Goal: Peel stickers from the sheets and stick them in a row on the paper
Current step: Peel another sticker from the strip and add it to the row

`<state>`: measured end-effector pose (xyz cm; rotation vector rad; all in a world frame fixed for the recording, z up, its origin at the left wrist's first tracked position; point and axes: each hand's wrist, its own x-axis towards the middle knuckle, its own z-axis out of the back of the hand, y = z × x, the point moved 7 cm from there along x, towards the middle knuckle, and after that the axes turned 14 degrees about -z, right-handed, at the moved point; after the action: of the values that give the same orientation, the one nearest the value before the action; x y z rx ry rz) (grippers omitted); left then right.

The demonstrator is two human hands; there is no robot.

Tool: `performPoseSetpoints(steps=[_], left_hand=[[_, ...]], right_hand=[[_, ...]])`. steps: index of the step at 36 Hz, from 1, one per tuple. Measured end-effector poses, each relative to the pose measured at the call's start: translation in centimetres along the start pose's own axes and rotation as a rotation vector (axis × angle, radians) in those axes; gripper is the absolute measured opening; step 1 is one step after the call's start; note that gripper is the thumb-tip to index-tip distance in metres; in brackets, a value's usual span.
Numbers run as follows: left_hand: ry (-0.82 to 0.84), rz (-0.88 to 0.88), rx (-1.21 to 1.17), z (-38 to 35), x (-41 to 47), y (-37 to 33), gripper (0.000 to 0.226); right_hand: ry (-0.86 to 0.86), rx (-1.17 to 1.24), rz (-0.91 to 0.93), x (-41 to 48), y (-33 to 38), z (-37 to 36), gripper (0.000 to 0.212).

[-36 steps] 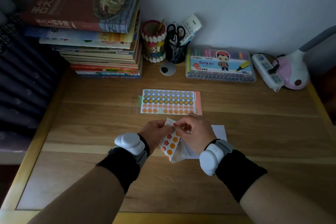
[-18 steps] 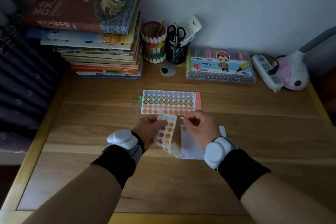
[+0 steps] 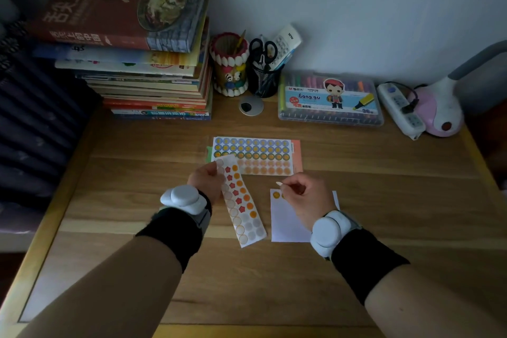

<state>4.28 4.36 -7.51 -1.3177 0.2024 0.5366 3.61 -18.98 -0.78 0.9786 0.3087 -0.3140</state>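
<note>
My left hand point(image 3: 207, 180) pinches the top edge of a narrow sticker strip point(image 3: 241, 206) with red stars and orange dots, whose lower end rests on the desk. My right hand point(image 3: 304, 195) hovers over the white paper point(image 3: 286, 223) and holds a small pale sticker point(image 3: 279, 183) at its fingertips. One orange sticker point(image 3: 276, 195) sits at the paper's top left corner. A larger sticker sheet point(image 3: 260, 155) with rows of round stickers lies flat just beyond the hands.
A tall book stack point(image 3: 137, 63) fills the back left. Two pen cups point(image 3: 247, 71), a marker box point(image 3: 330, 99), a power strip point(image 3: 400, 111) and a pink lamp base point(image 3: 439, 115) line the wall. A round grommet point(image 3: 251, 105) sits in the wooden desk point(image 3: 137, 173).
The hands have parted: the left swung the strip out to the left and laid its end down, while the right drew a peeled sticker away toward the paper's top edge.
</note>
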Motion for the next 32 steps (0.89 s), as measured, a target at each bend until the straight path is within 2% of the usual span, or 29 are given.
performPoseSetpoints(steps=[5, 7, 10, 12, 14, 16, 17, 22, 27, 32], left_hand=[[0.022, -0.073, 0.094, -0.4, -1.3, -2.5, 0.049], [-0.038, -0.093, 0.109, 0.1, -1.1, -2.7, 0.054], [-0.144, -0.098, 0.012, 0.9, -1.3, -3.0, 0.053], [-0.195, -0.076, -0.009, 1.4, -1.6, -3.1, 0.046], [-0.212, -0.038, -0.039, 1.4, -1.8, -2.9, 0.027], [-0.145, 0.013, -0.122, 0.5, -2.3, -2.5, 0.007], [-0.085, 0.046, -0.17, -0.4, -2.7, -2.3, 0.006], [0.229, 0.186, -0.251, -4.9, -4.7, -2.0, 0.025], [0.348, 0.22, -0.207, -6.7, -5.7, -2.2, 0.027], [0.371, 0.228, -0.211, -7.1, -6.0, -2.3, 0.027]], right_hand=[[0.013, -0.023, -0.01, 0.0, -0.2, -0.3, 0.01], [0.009, -0.031, -0.005, -0.1, -0.1, -0.3, 0.009], [0.006, -0.045, 0.007, -0.1, 0.0, -0.5, 0.007], [0.002, -0.055, 0.016, -0.1, 0.1, -0.5, 0.006], [0.004, -0.05, 0.015, -0.1, 0.1, -0.5, 0.006], [0.002, -0.042, 0.016, -0.1, 0.2, -0.5, 0.006], [-0.001, -0.043, 0.019, -0.1, 0.3, -0.5, 0.006], [-0.016, -0.05, 0.051, -0.3, 0.7, -0.5, 0.005], [-0.021, -0.071, 0.092, -0.4, 0.8, -0.5, 0.004], [0.029, -0.13, 0.137, -0.7, 0.9, -1.0, 0.005]])
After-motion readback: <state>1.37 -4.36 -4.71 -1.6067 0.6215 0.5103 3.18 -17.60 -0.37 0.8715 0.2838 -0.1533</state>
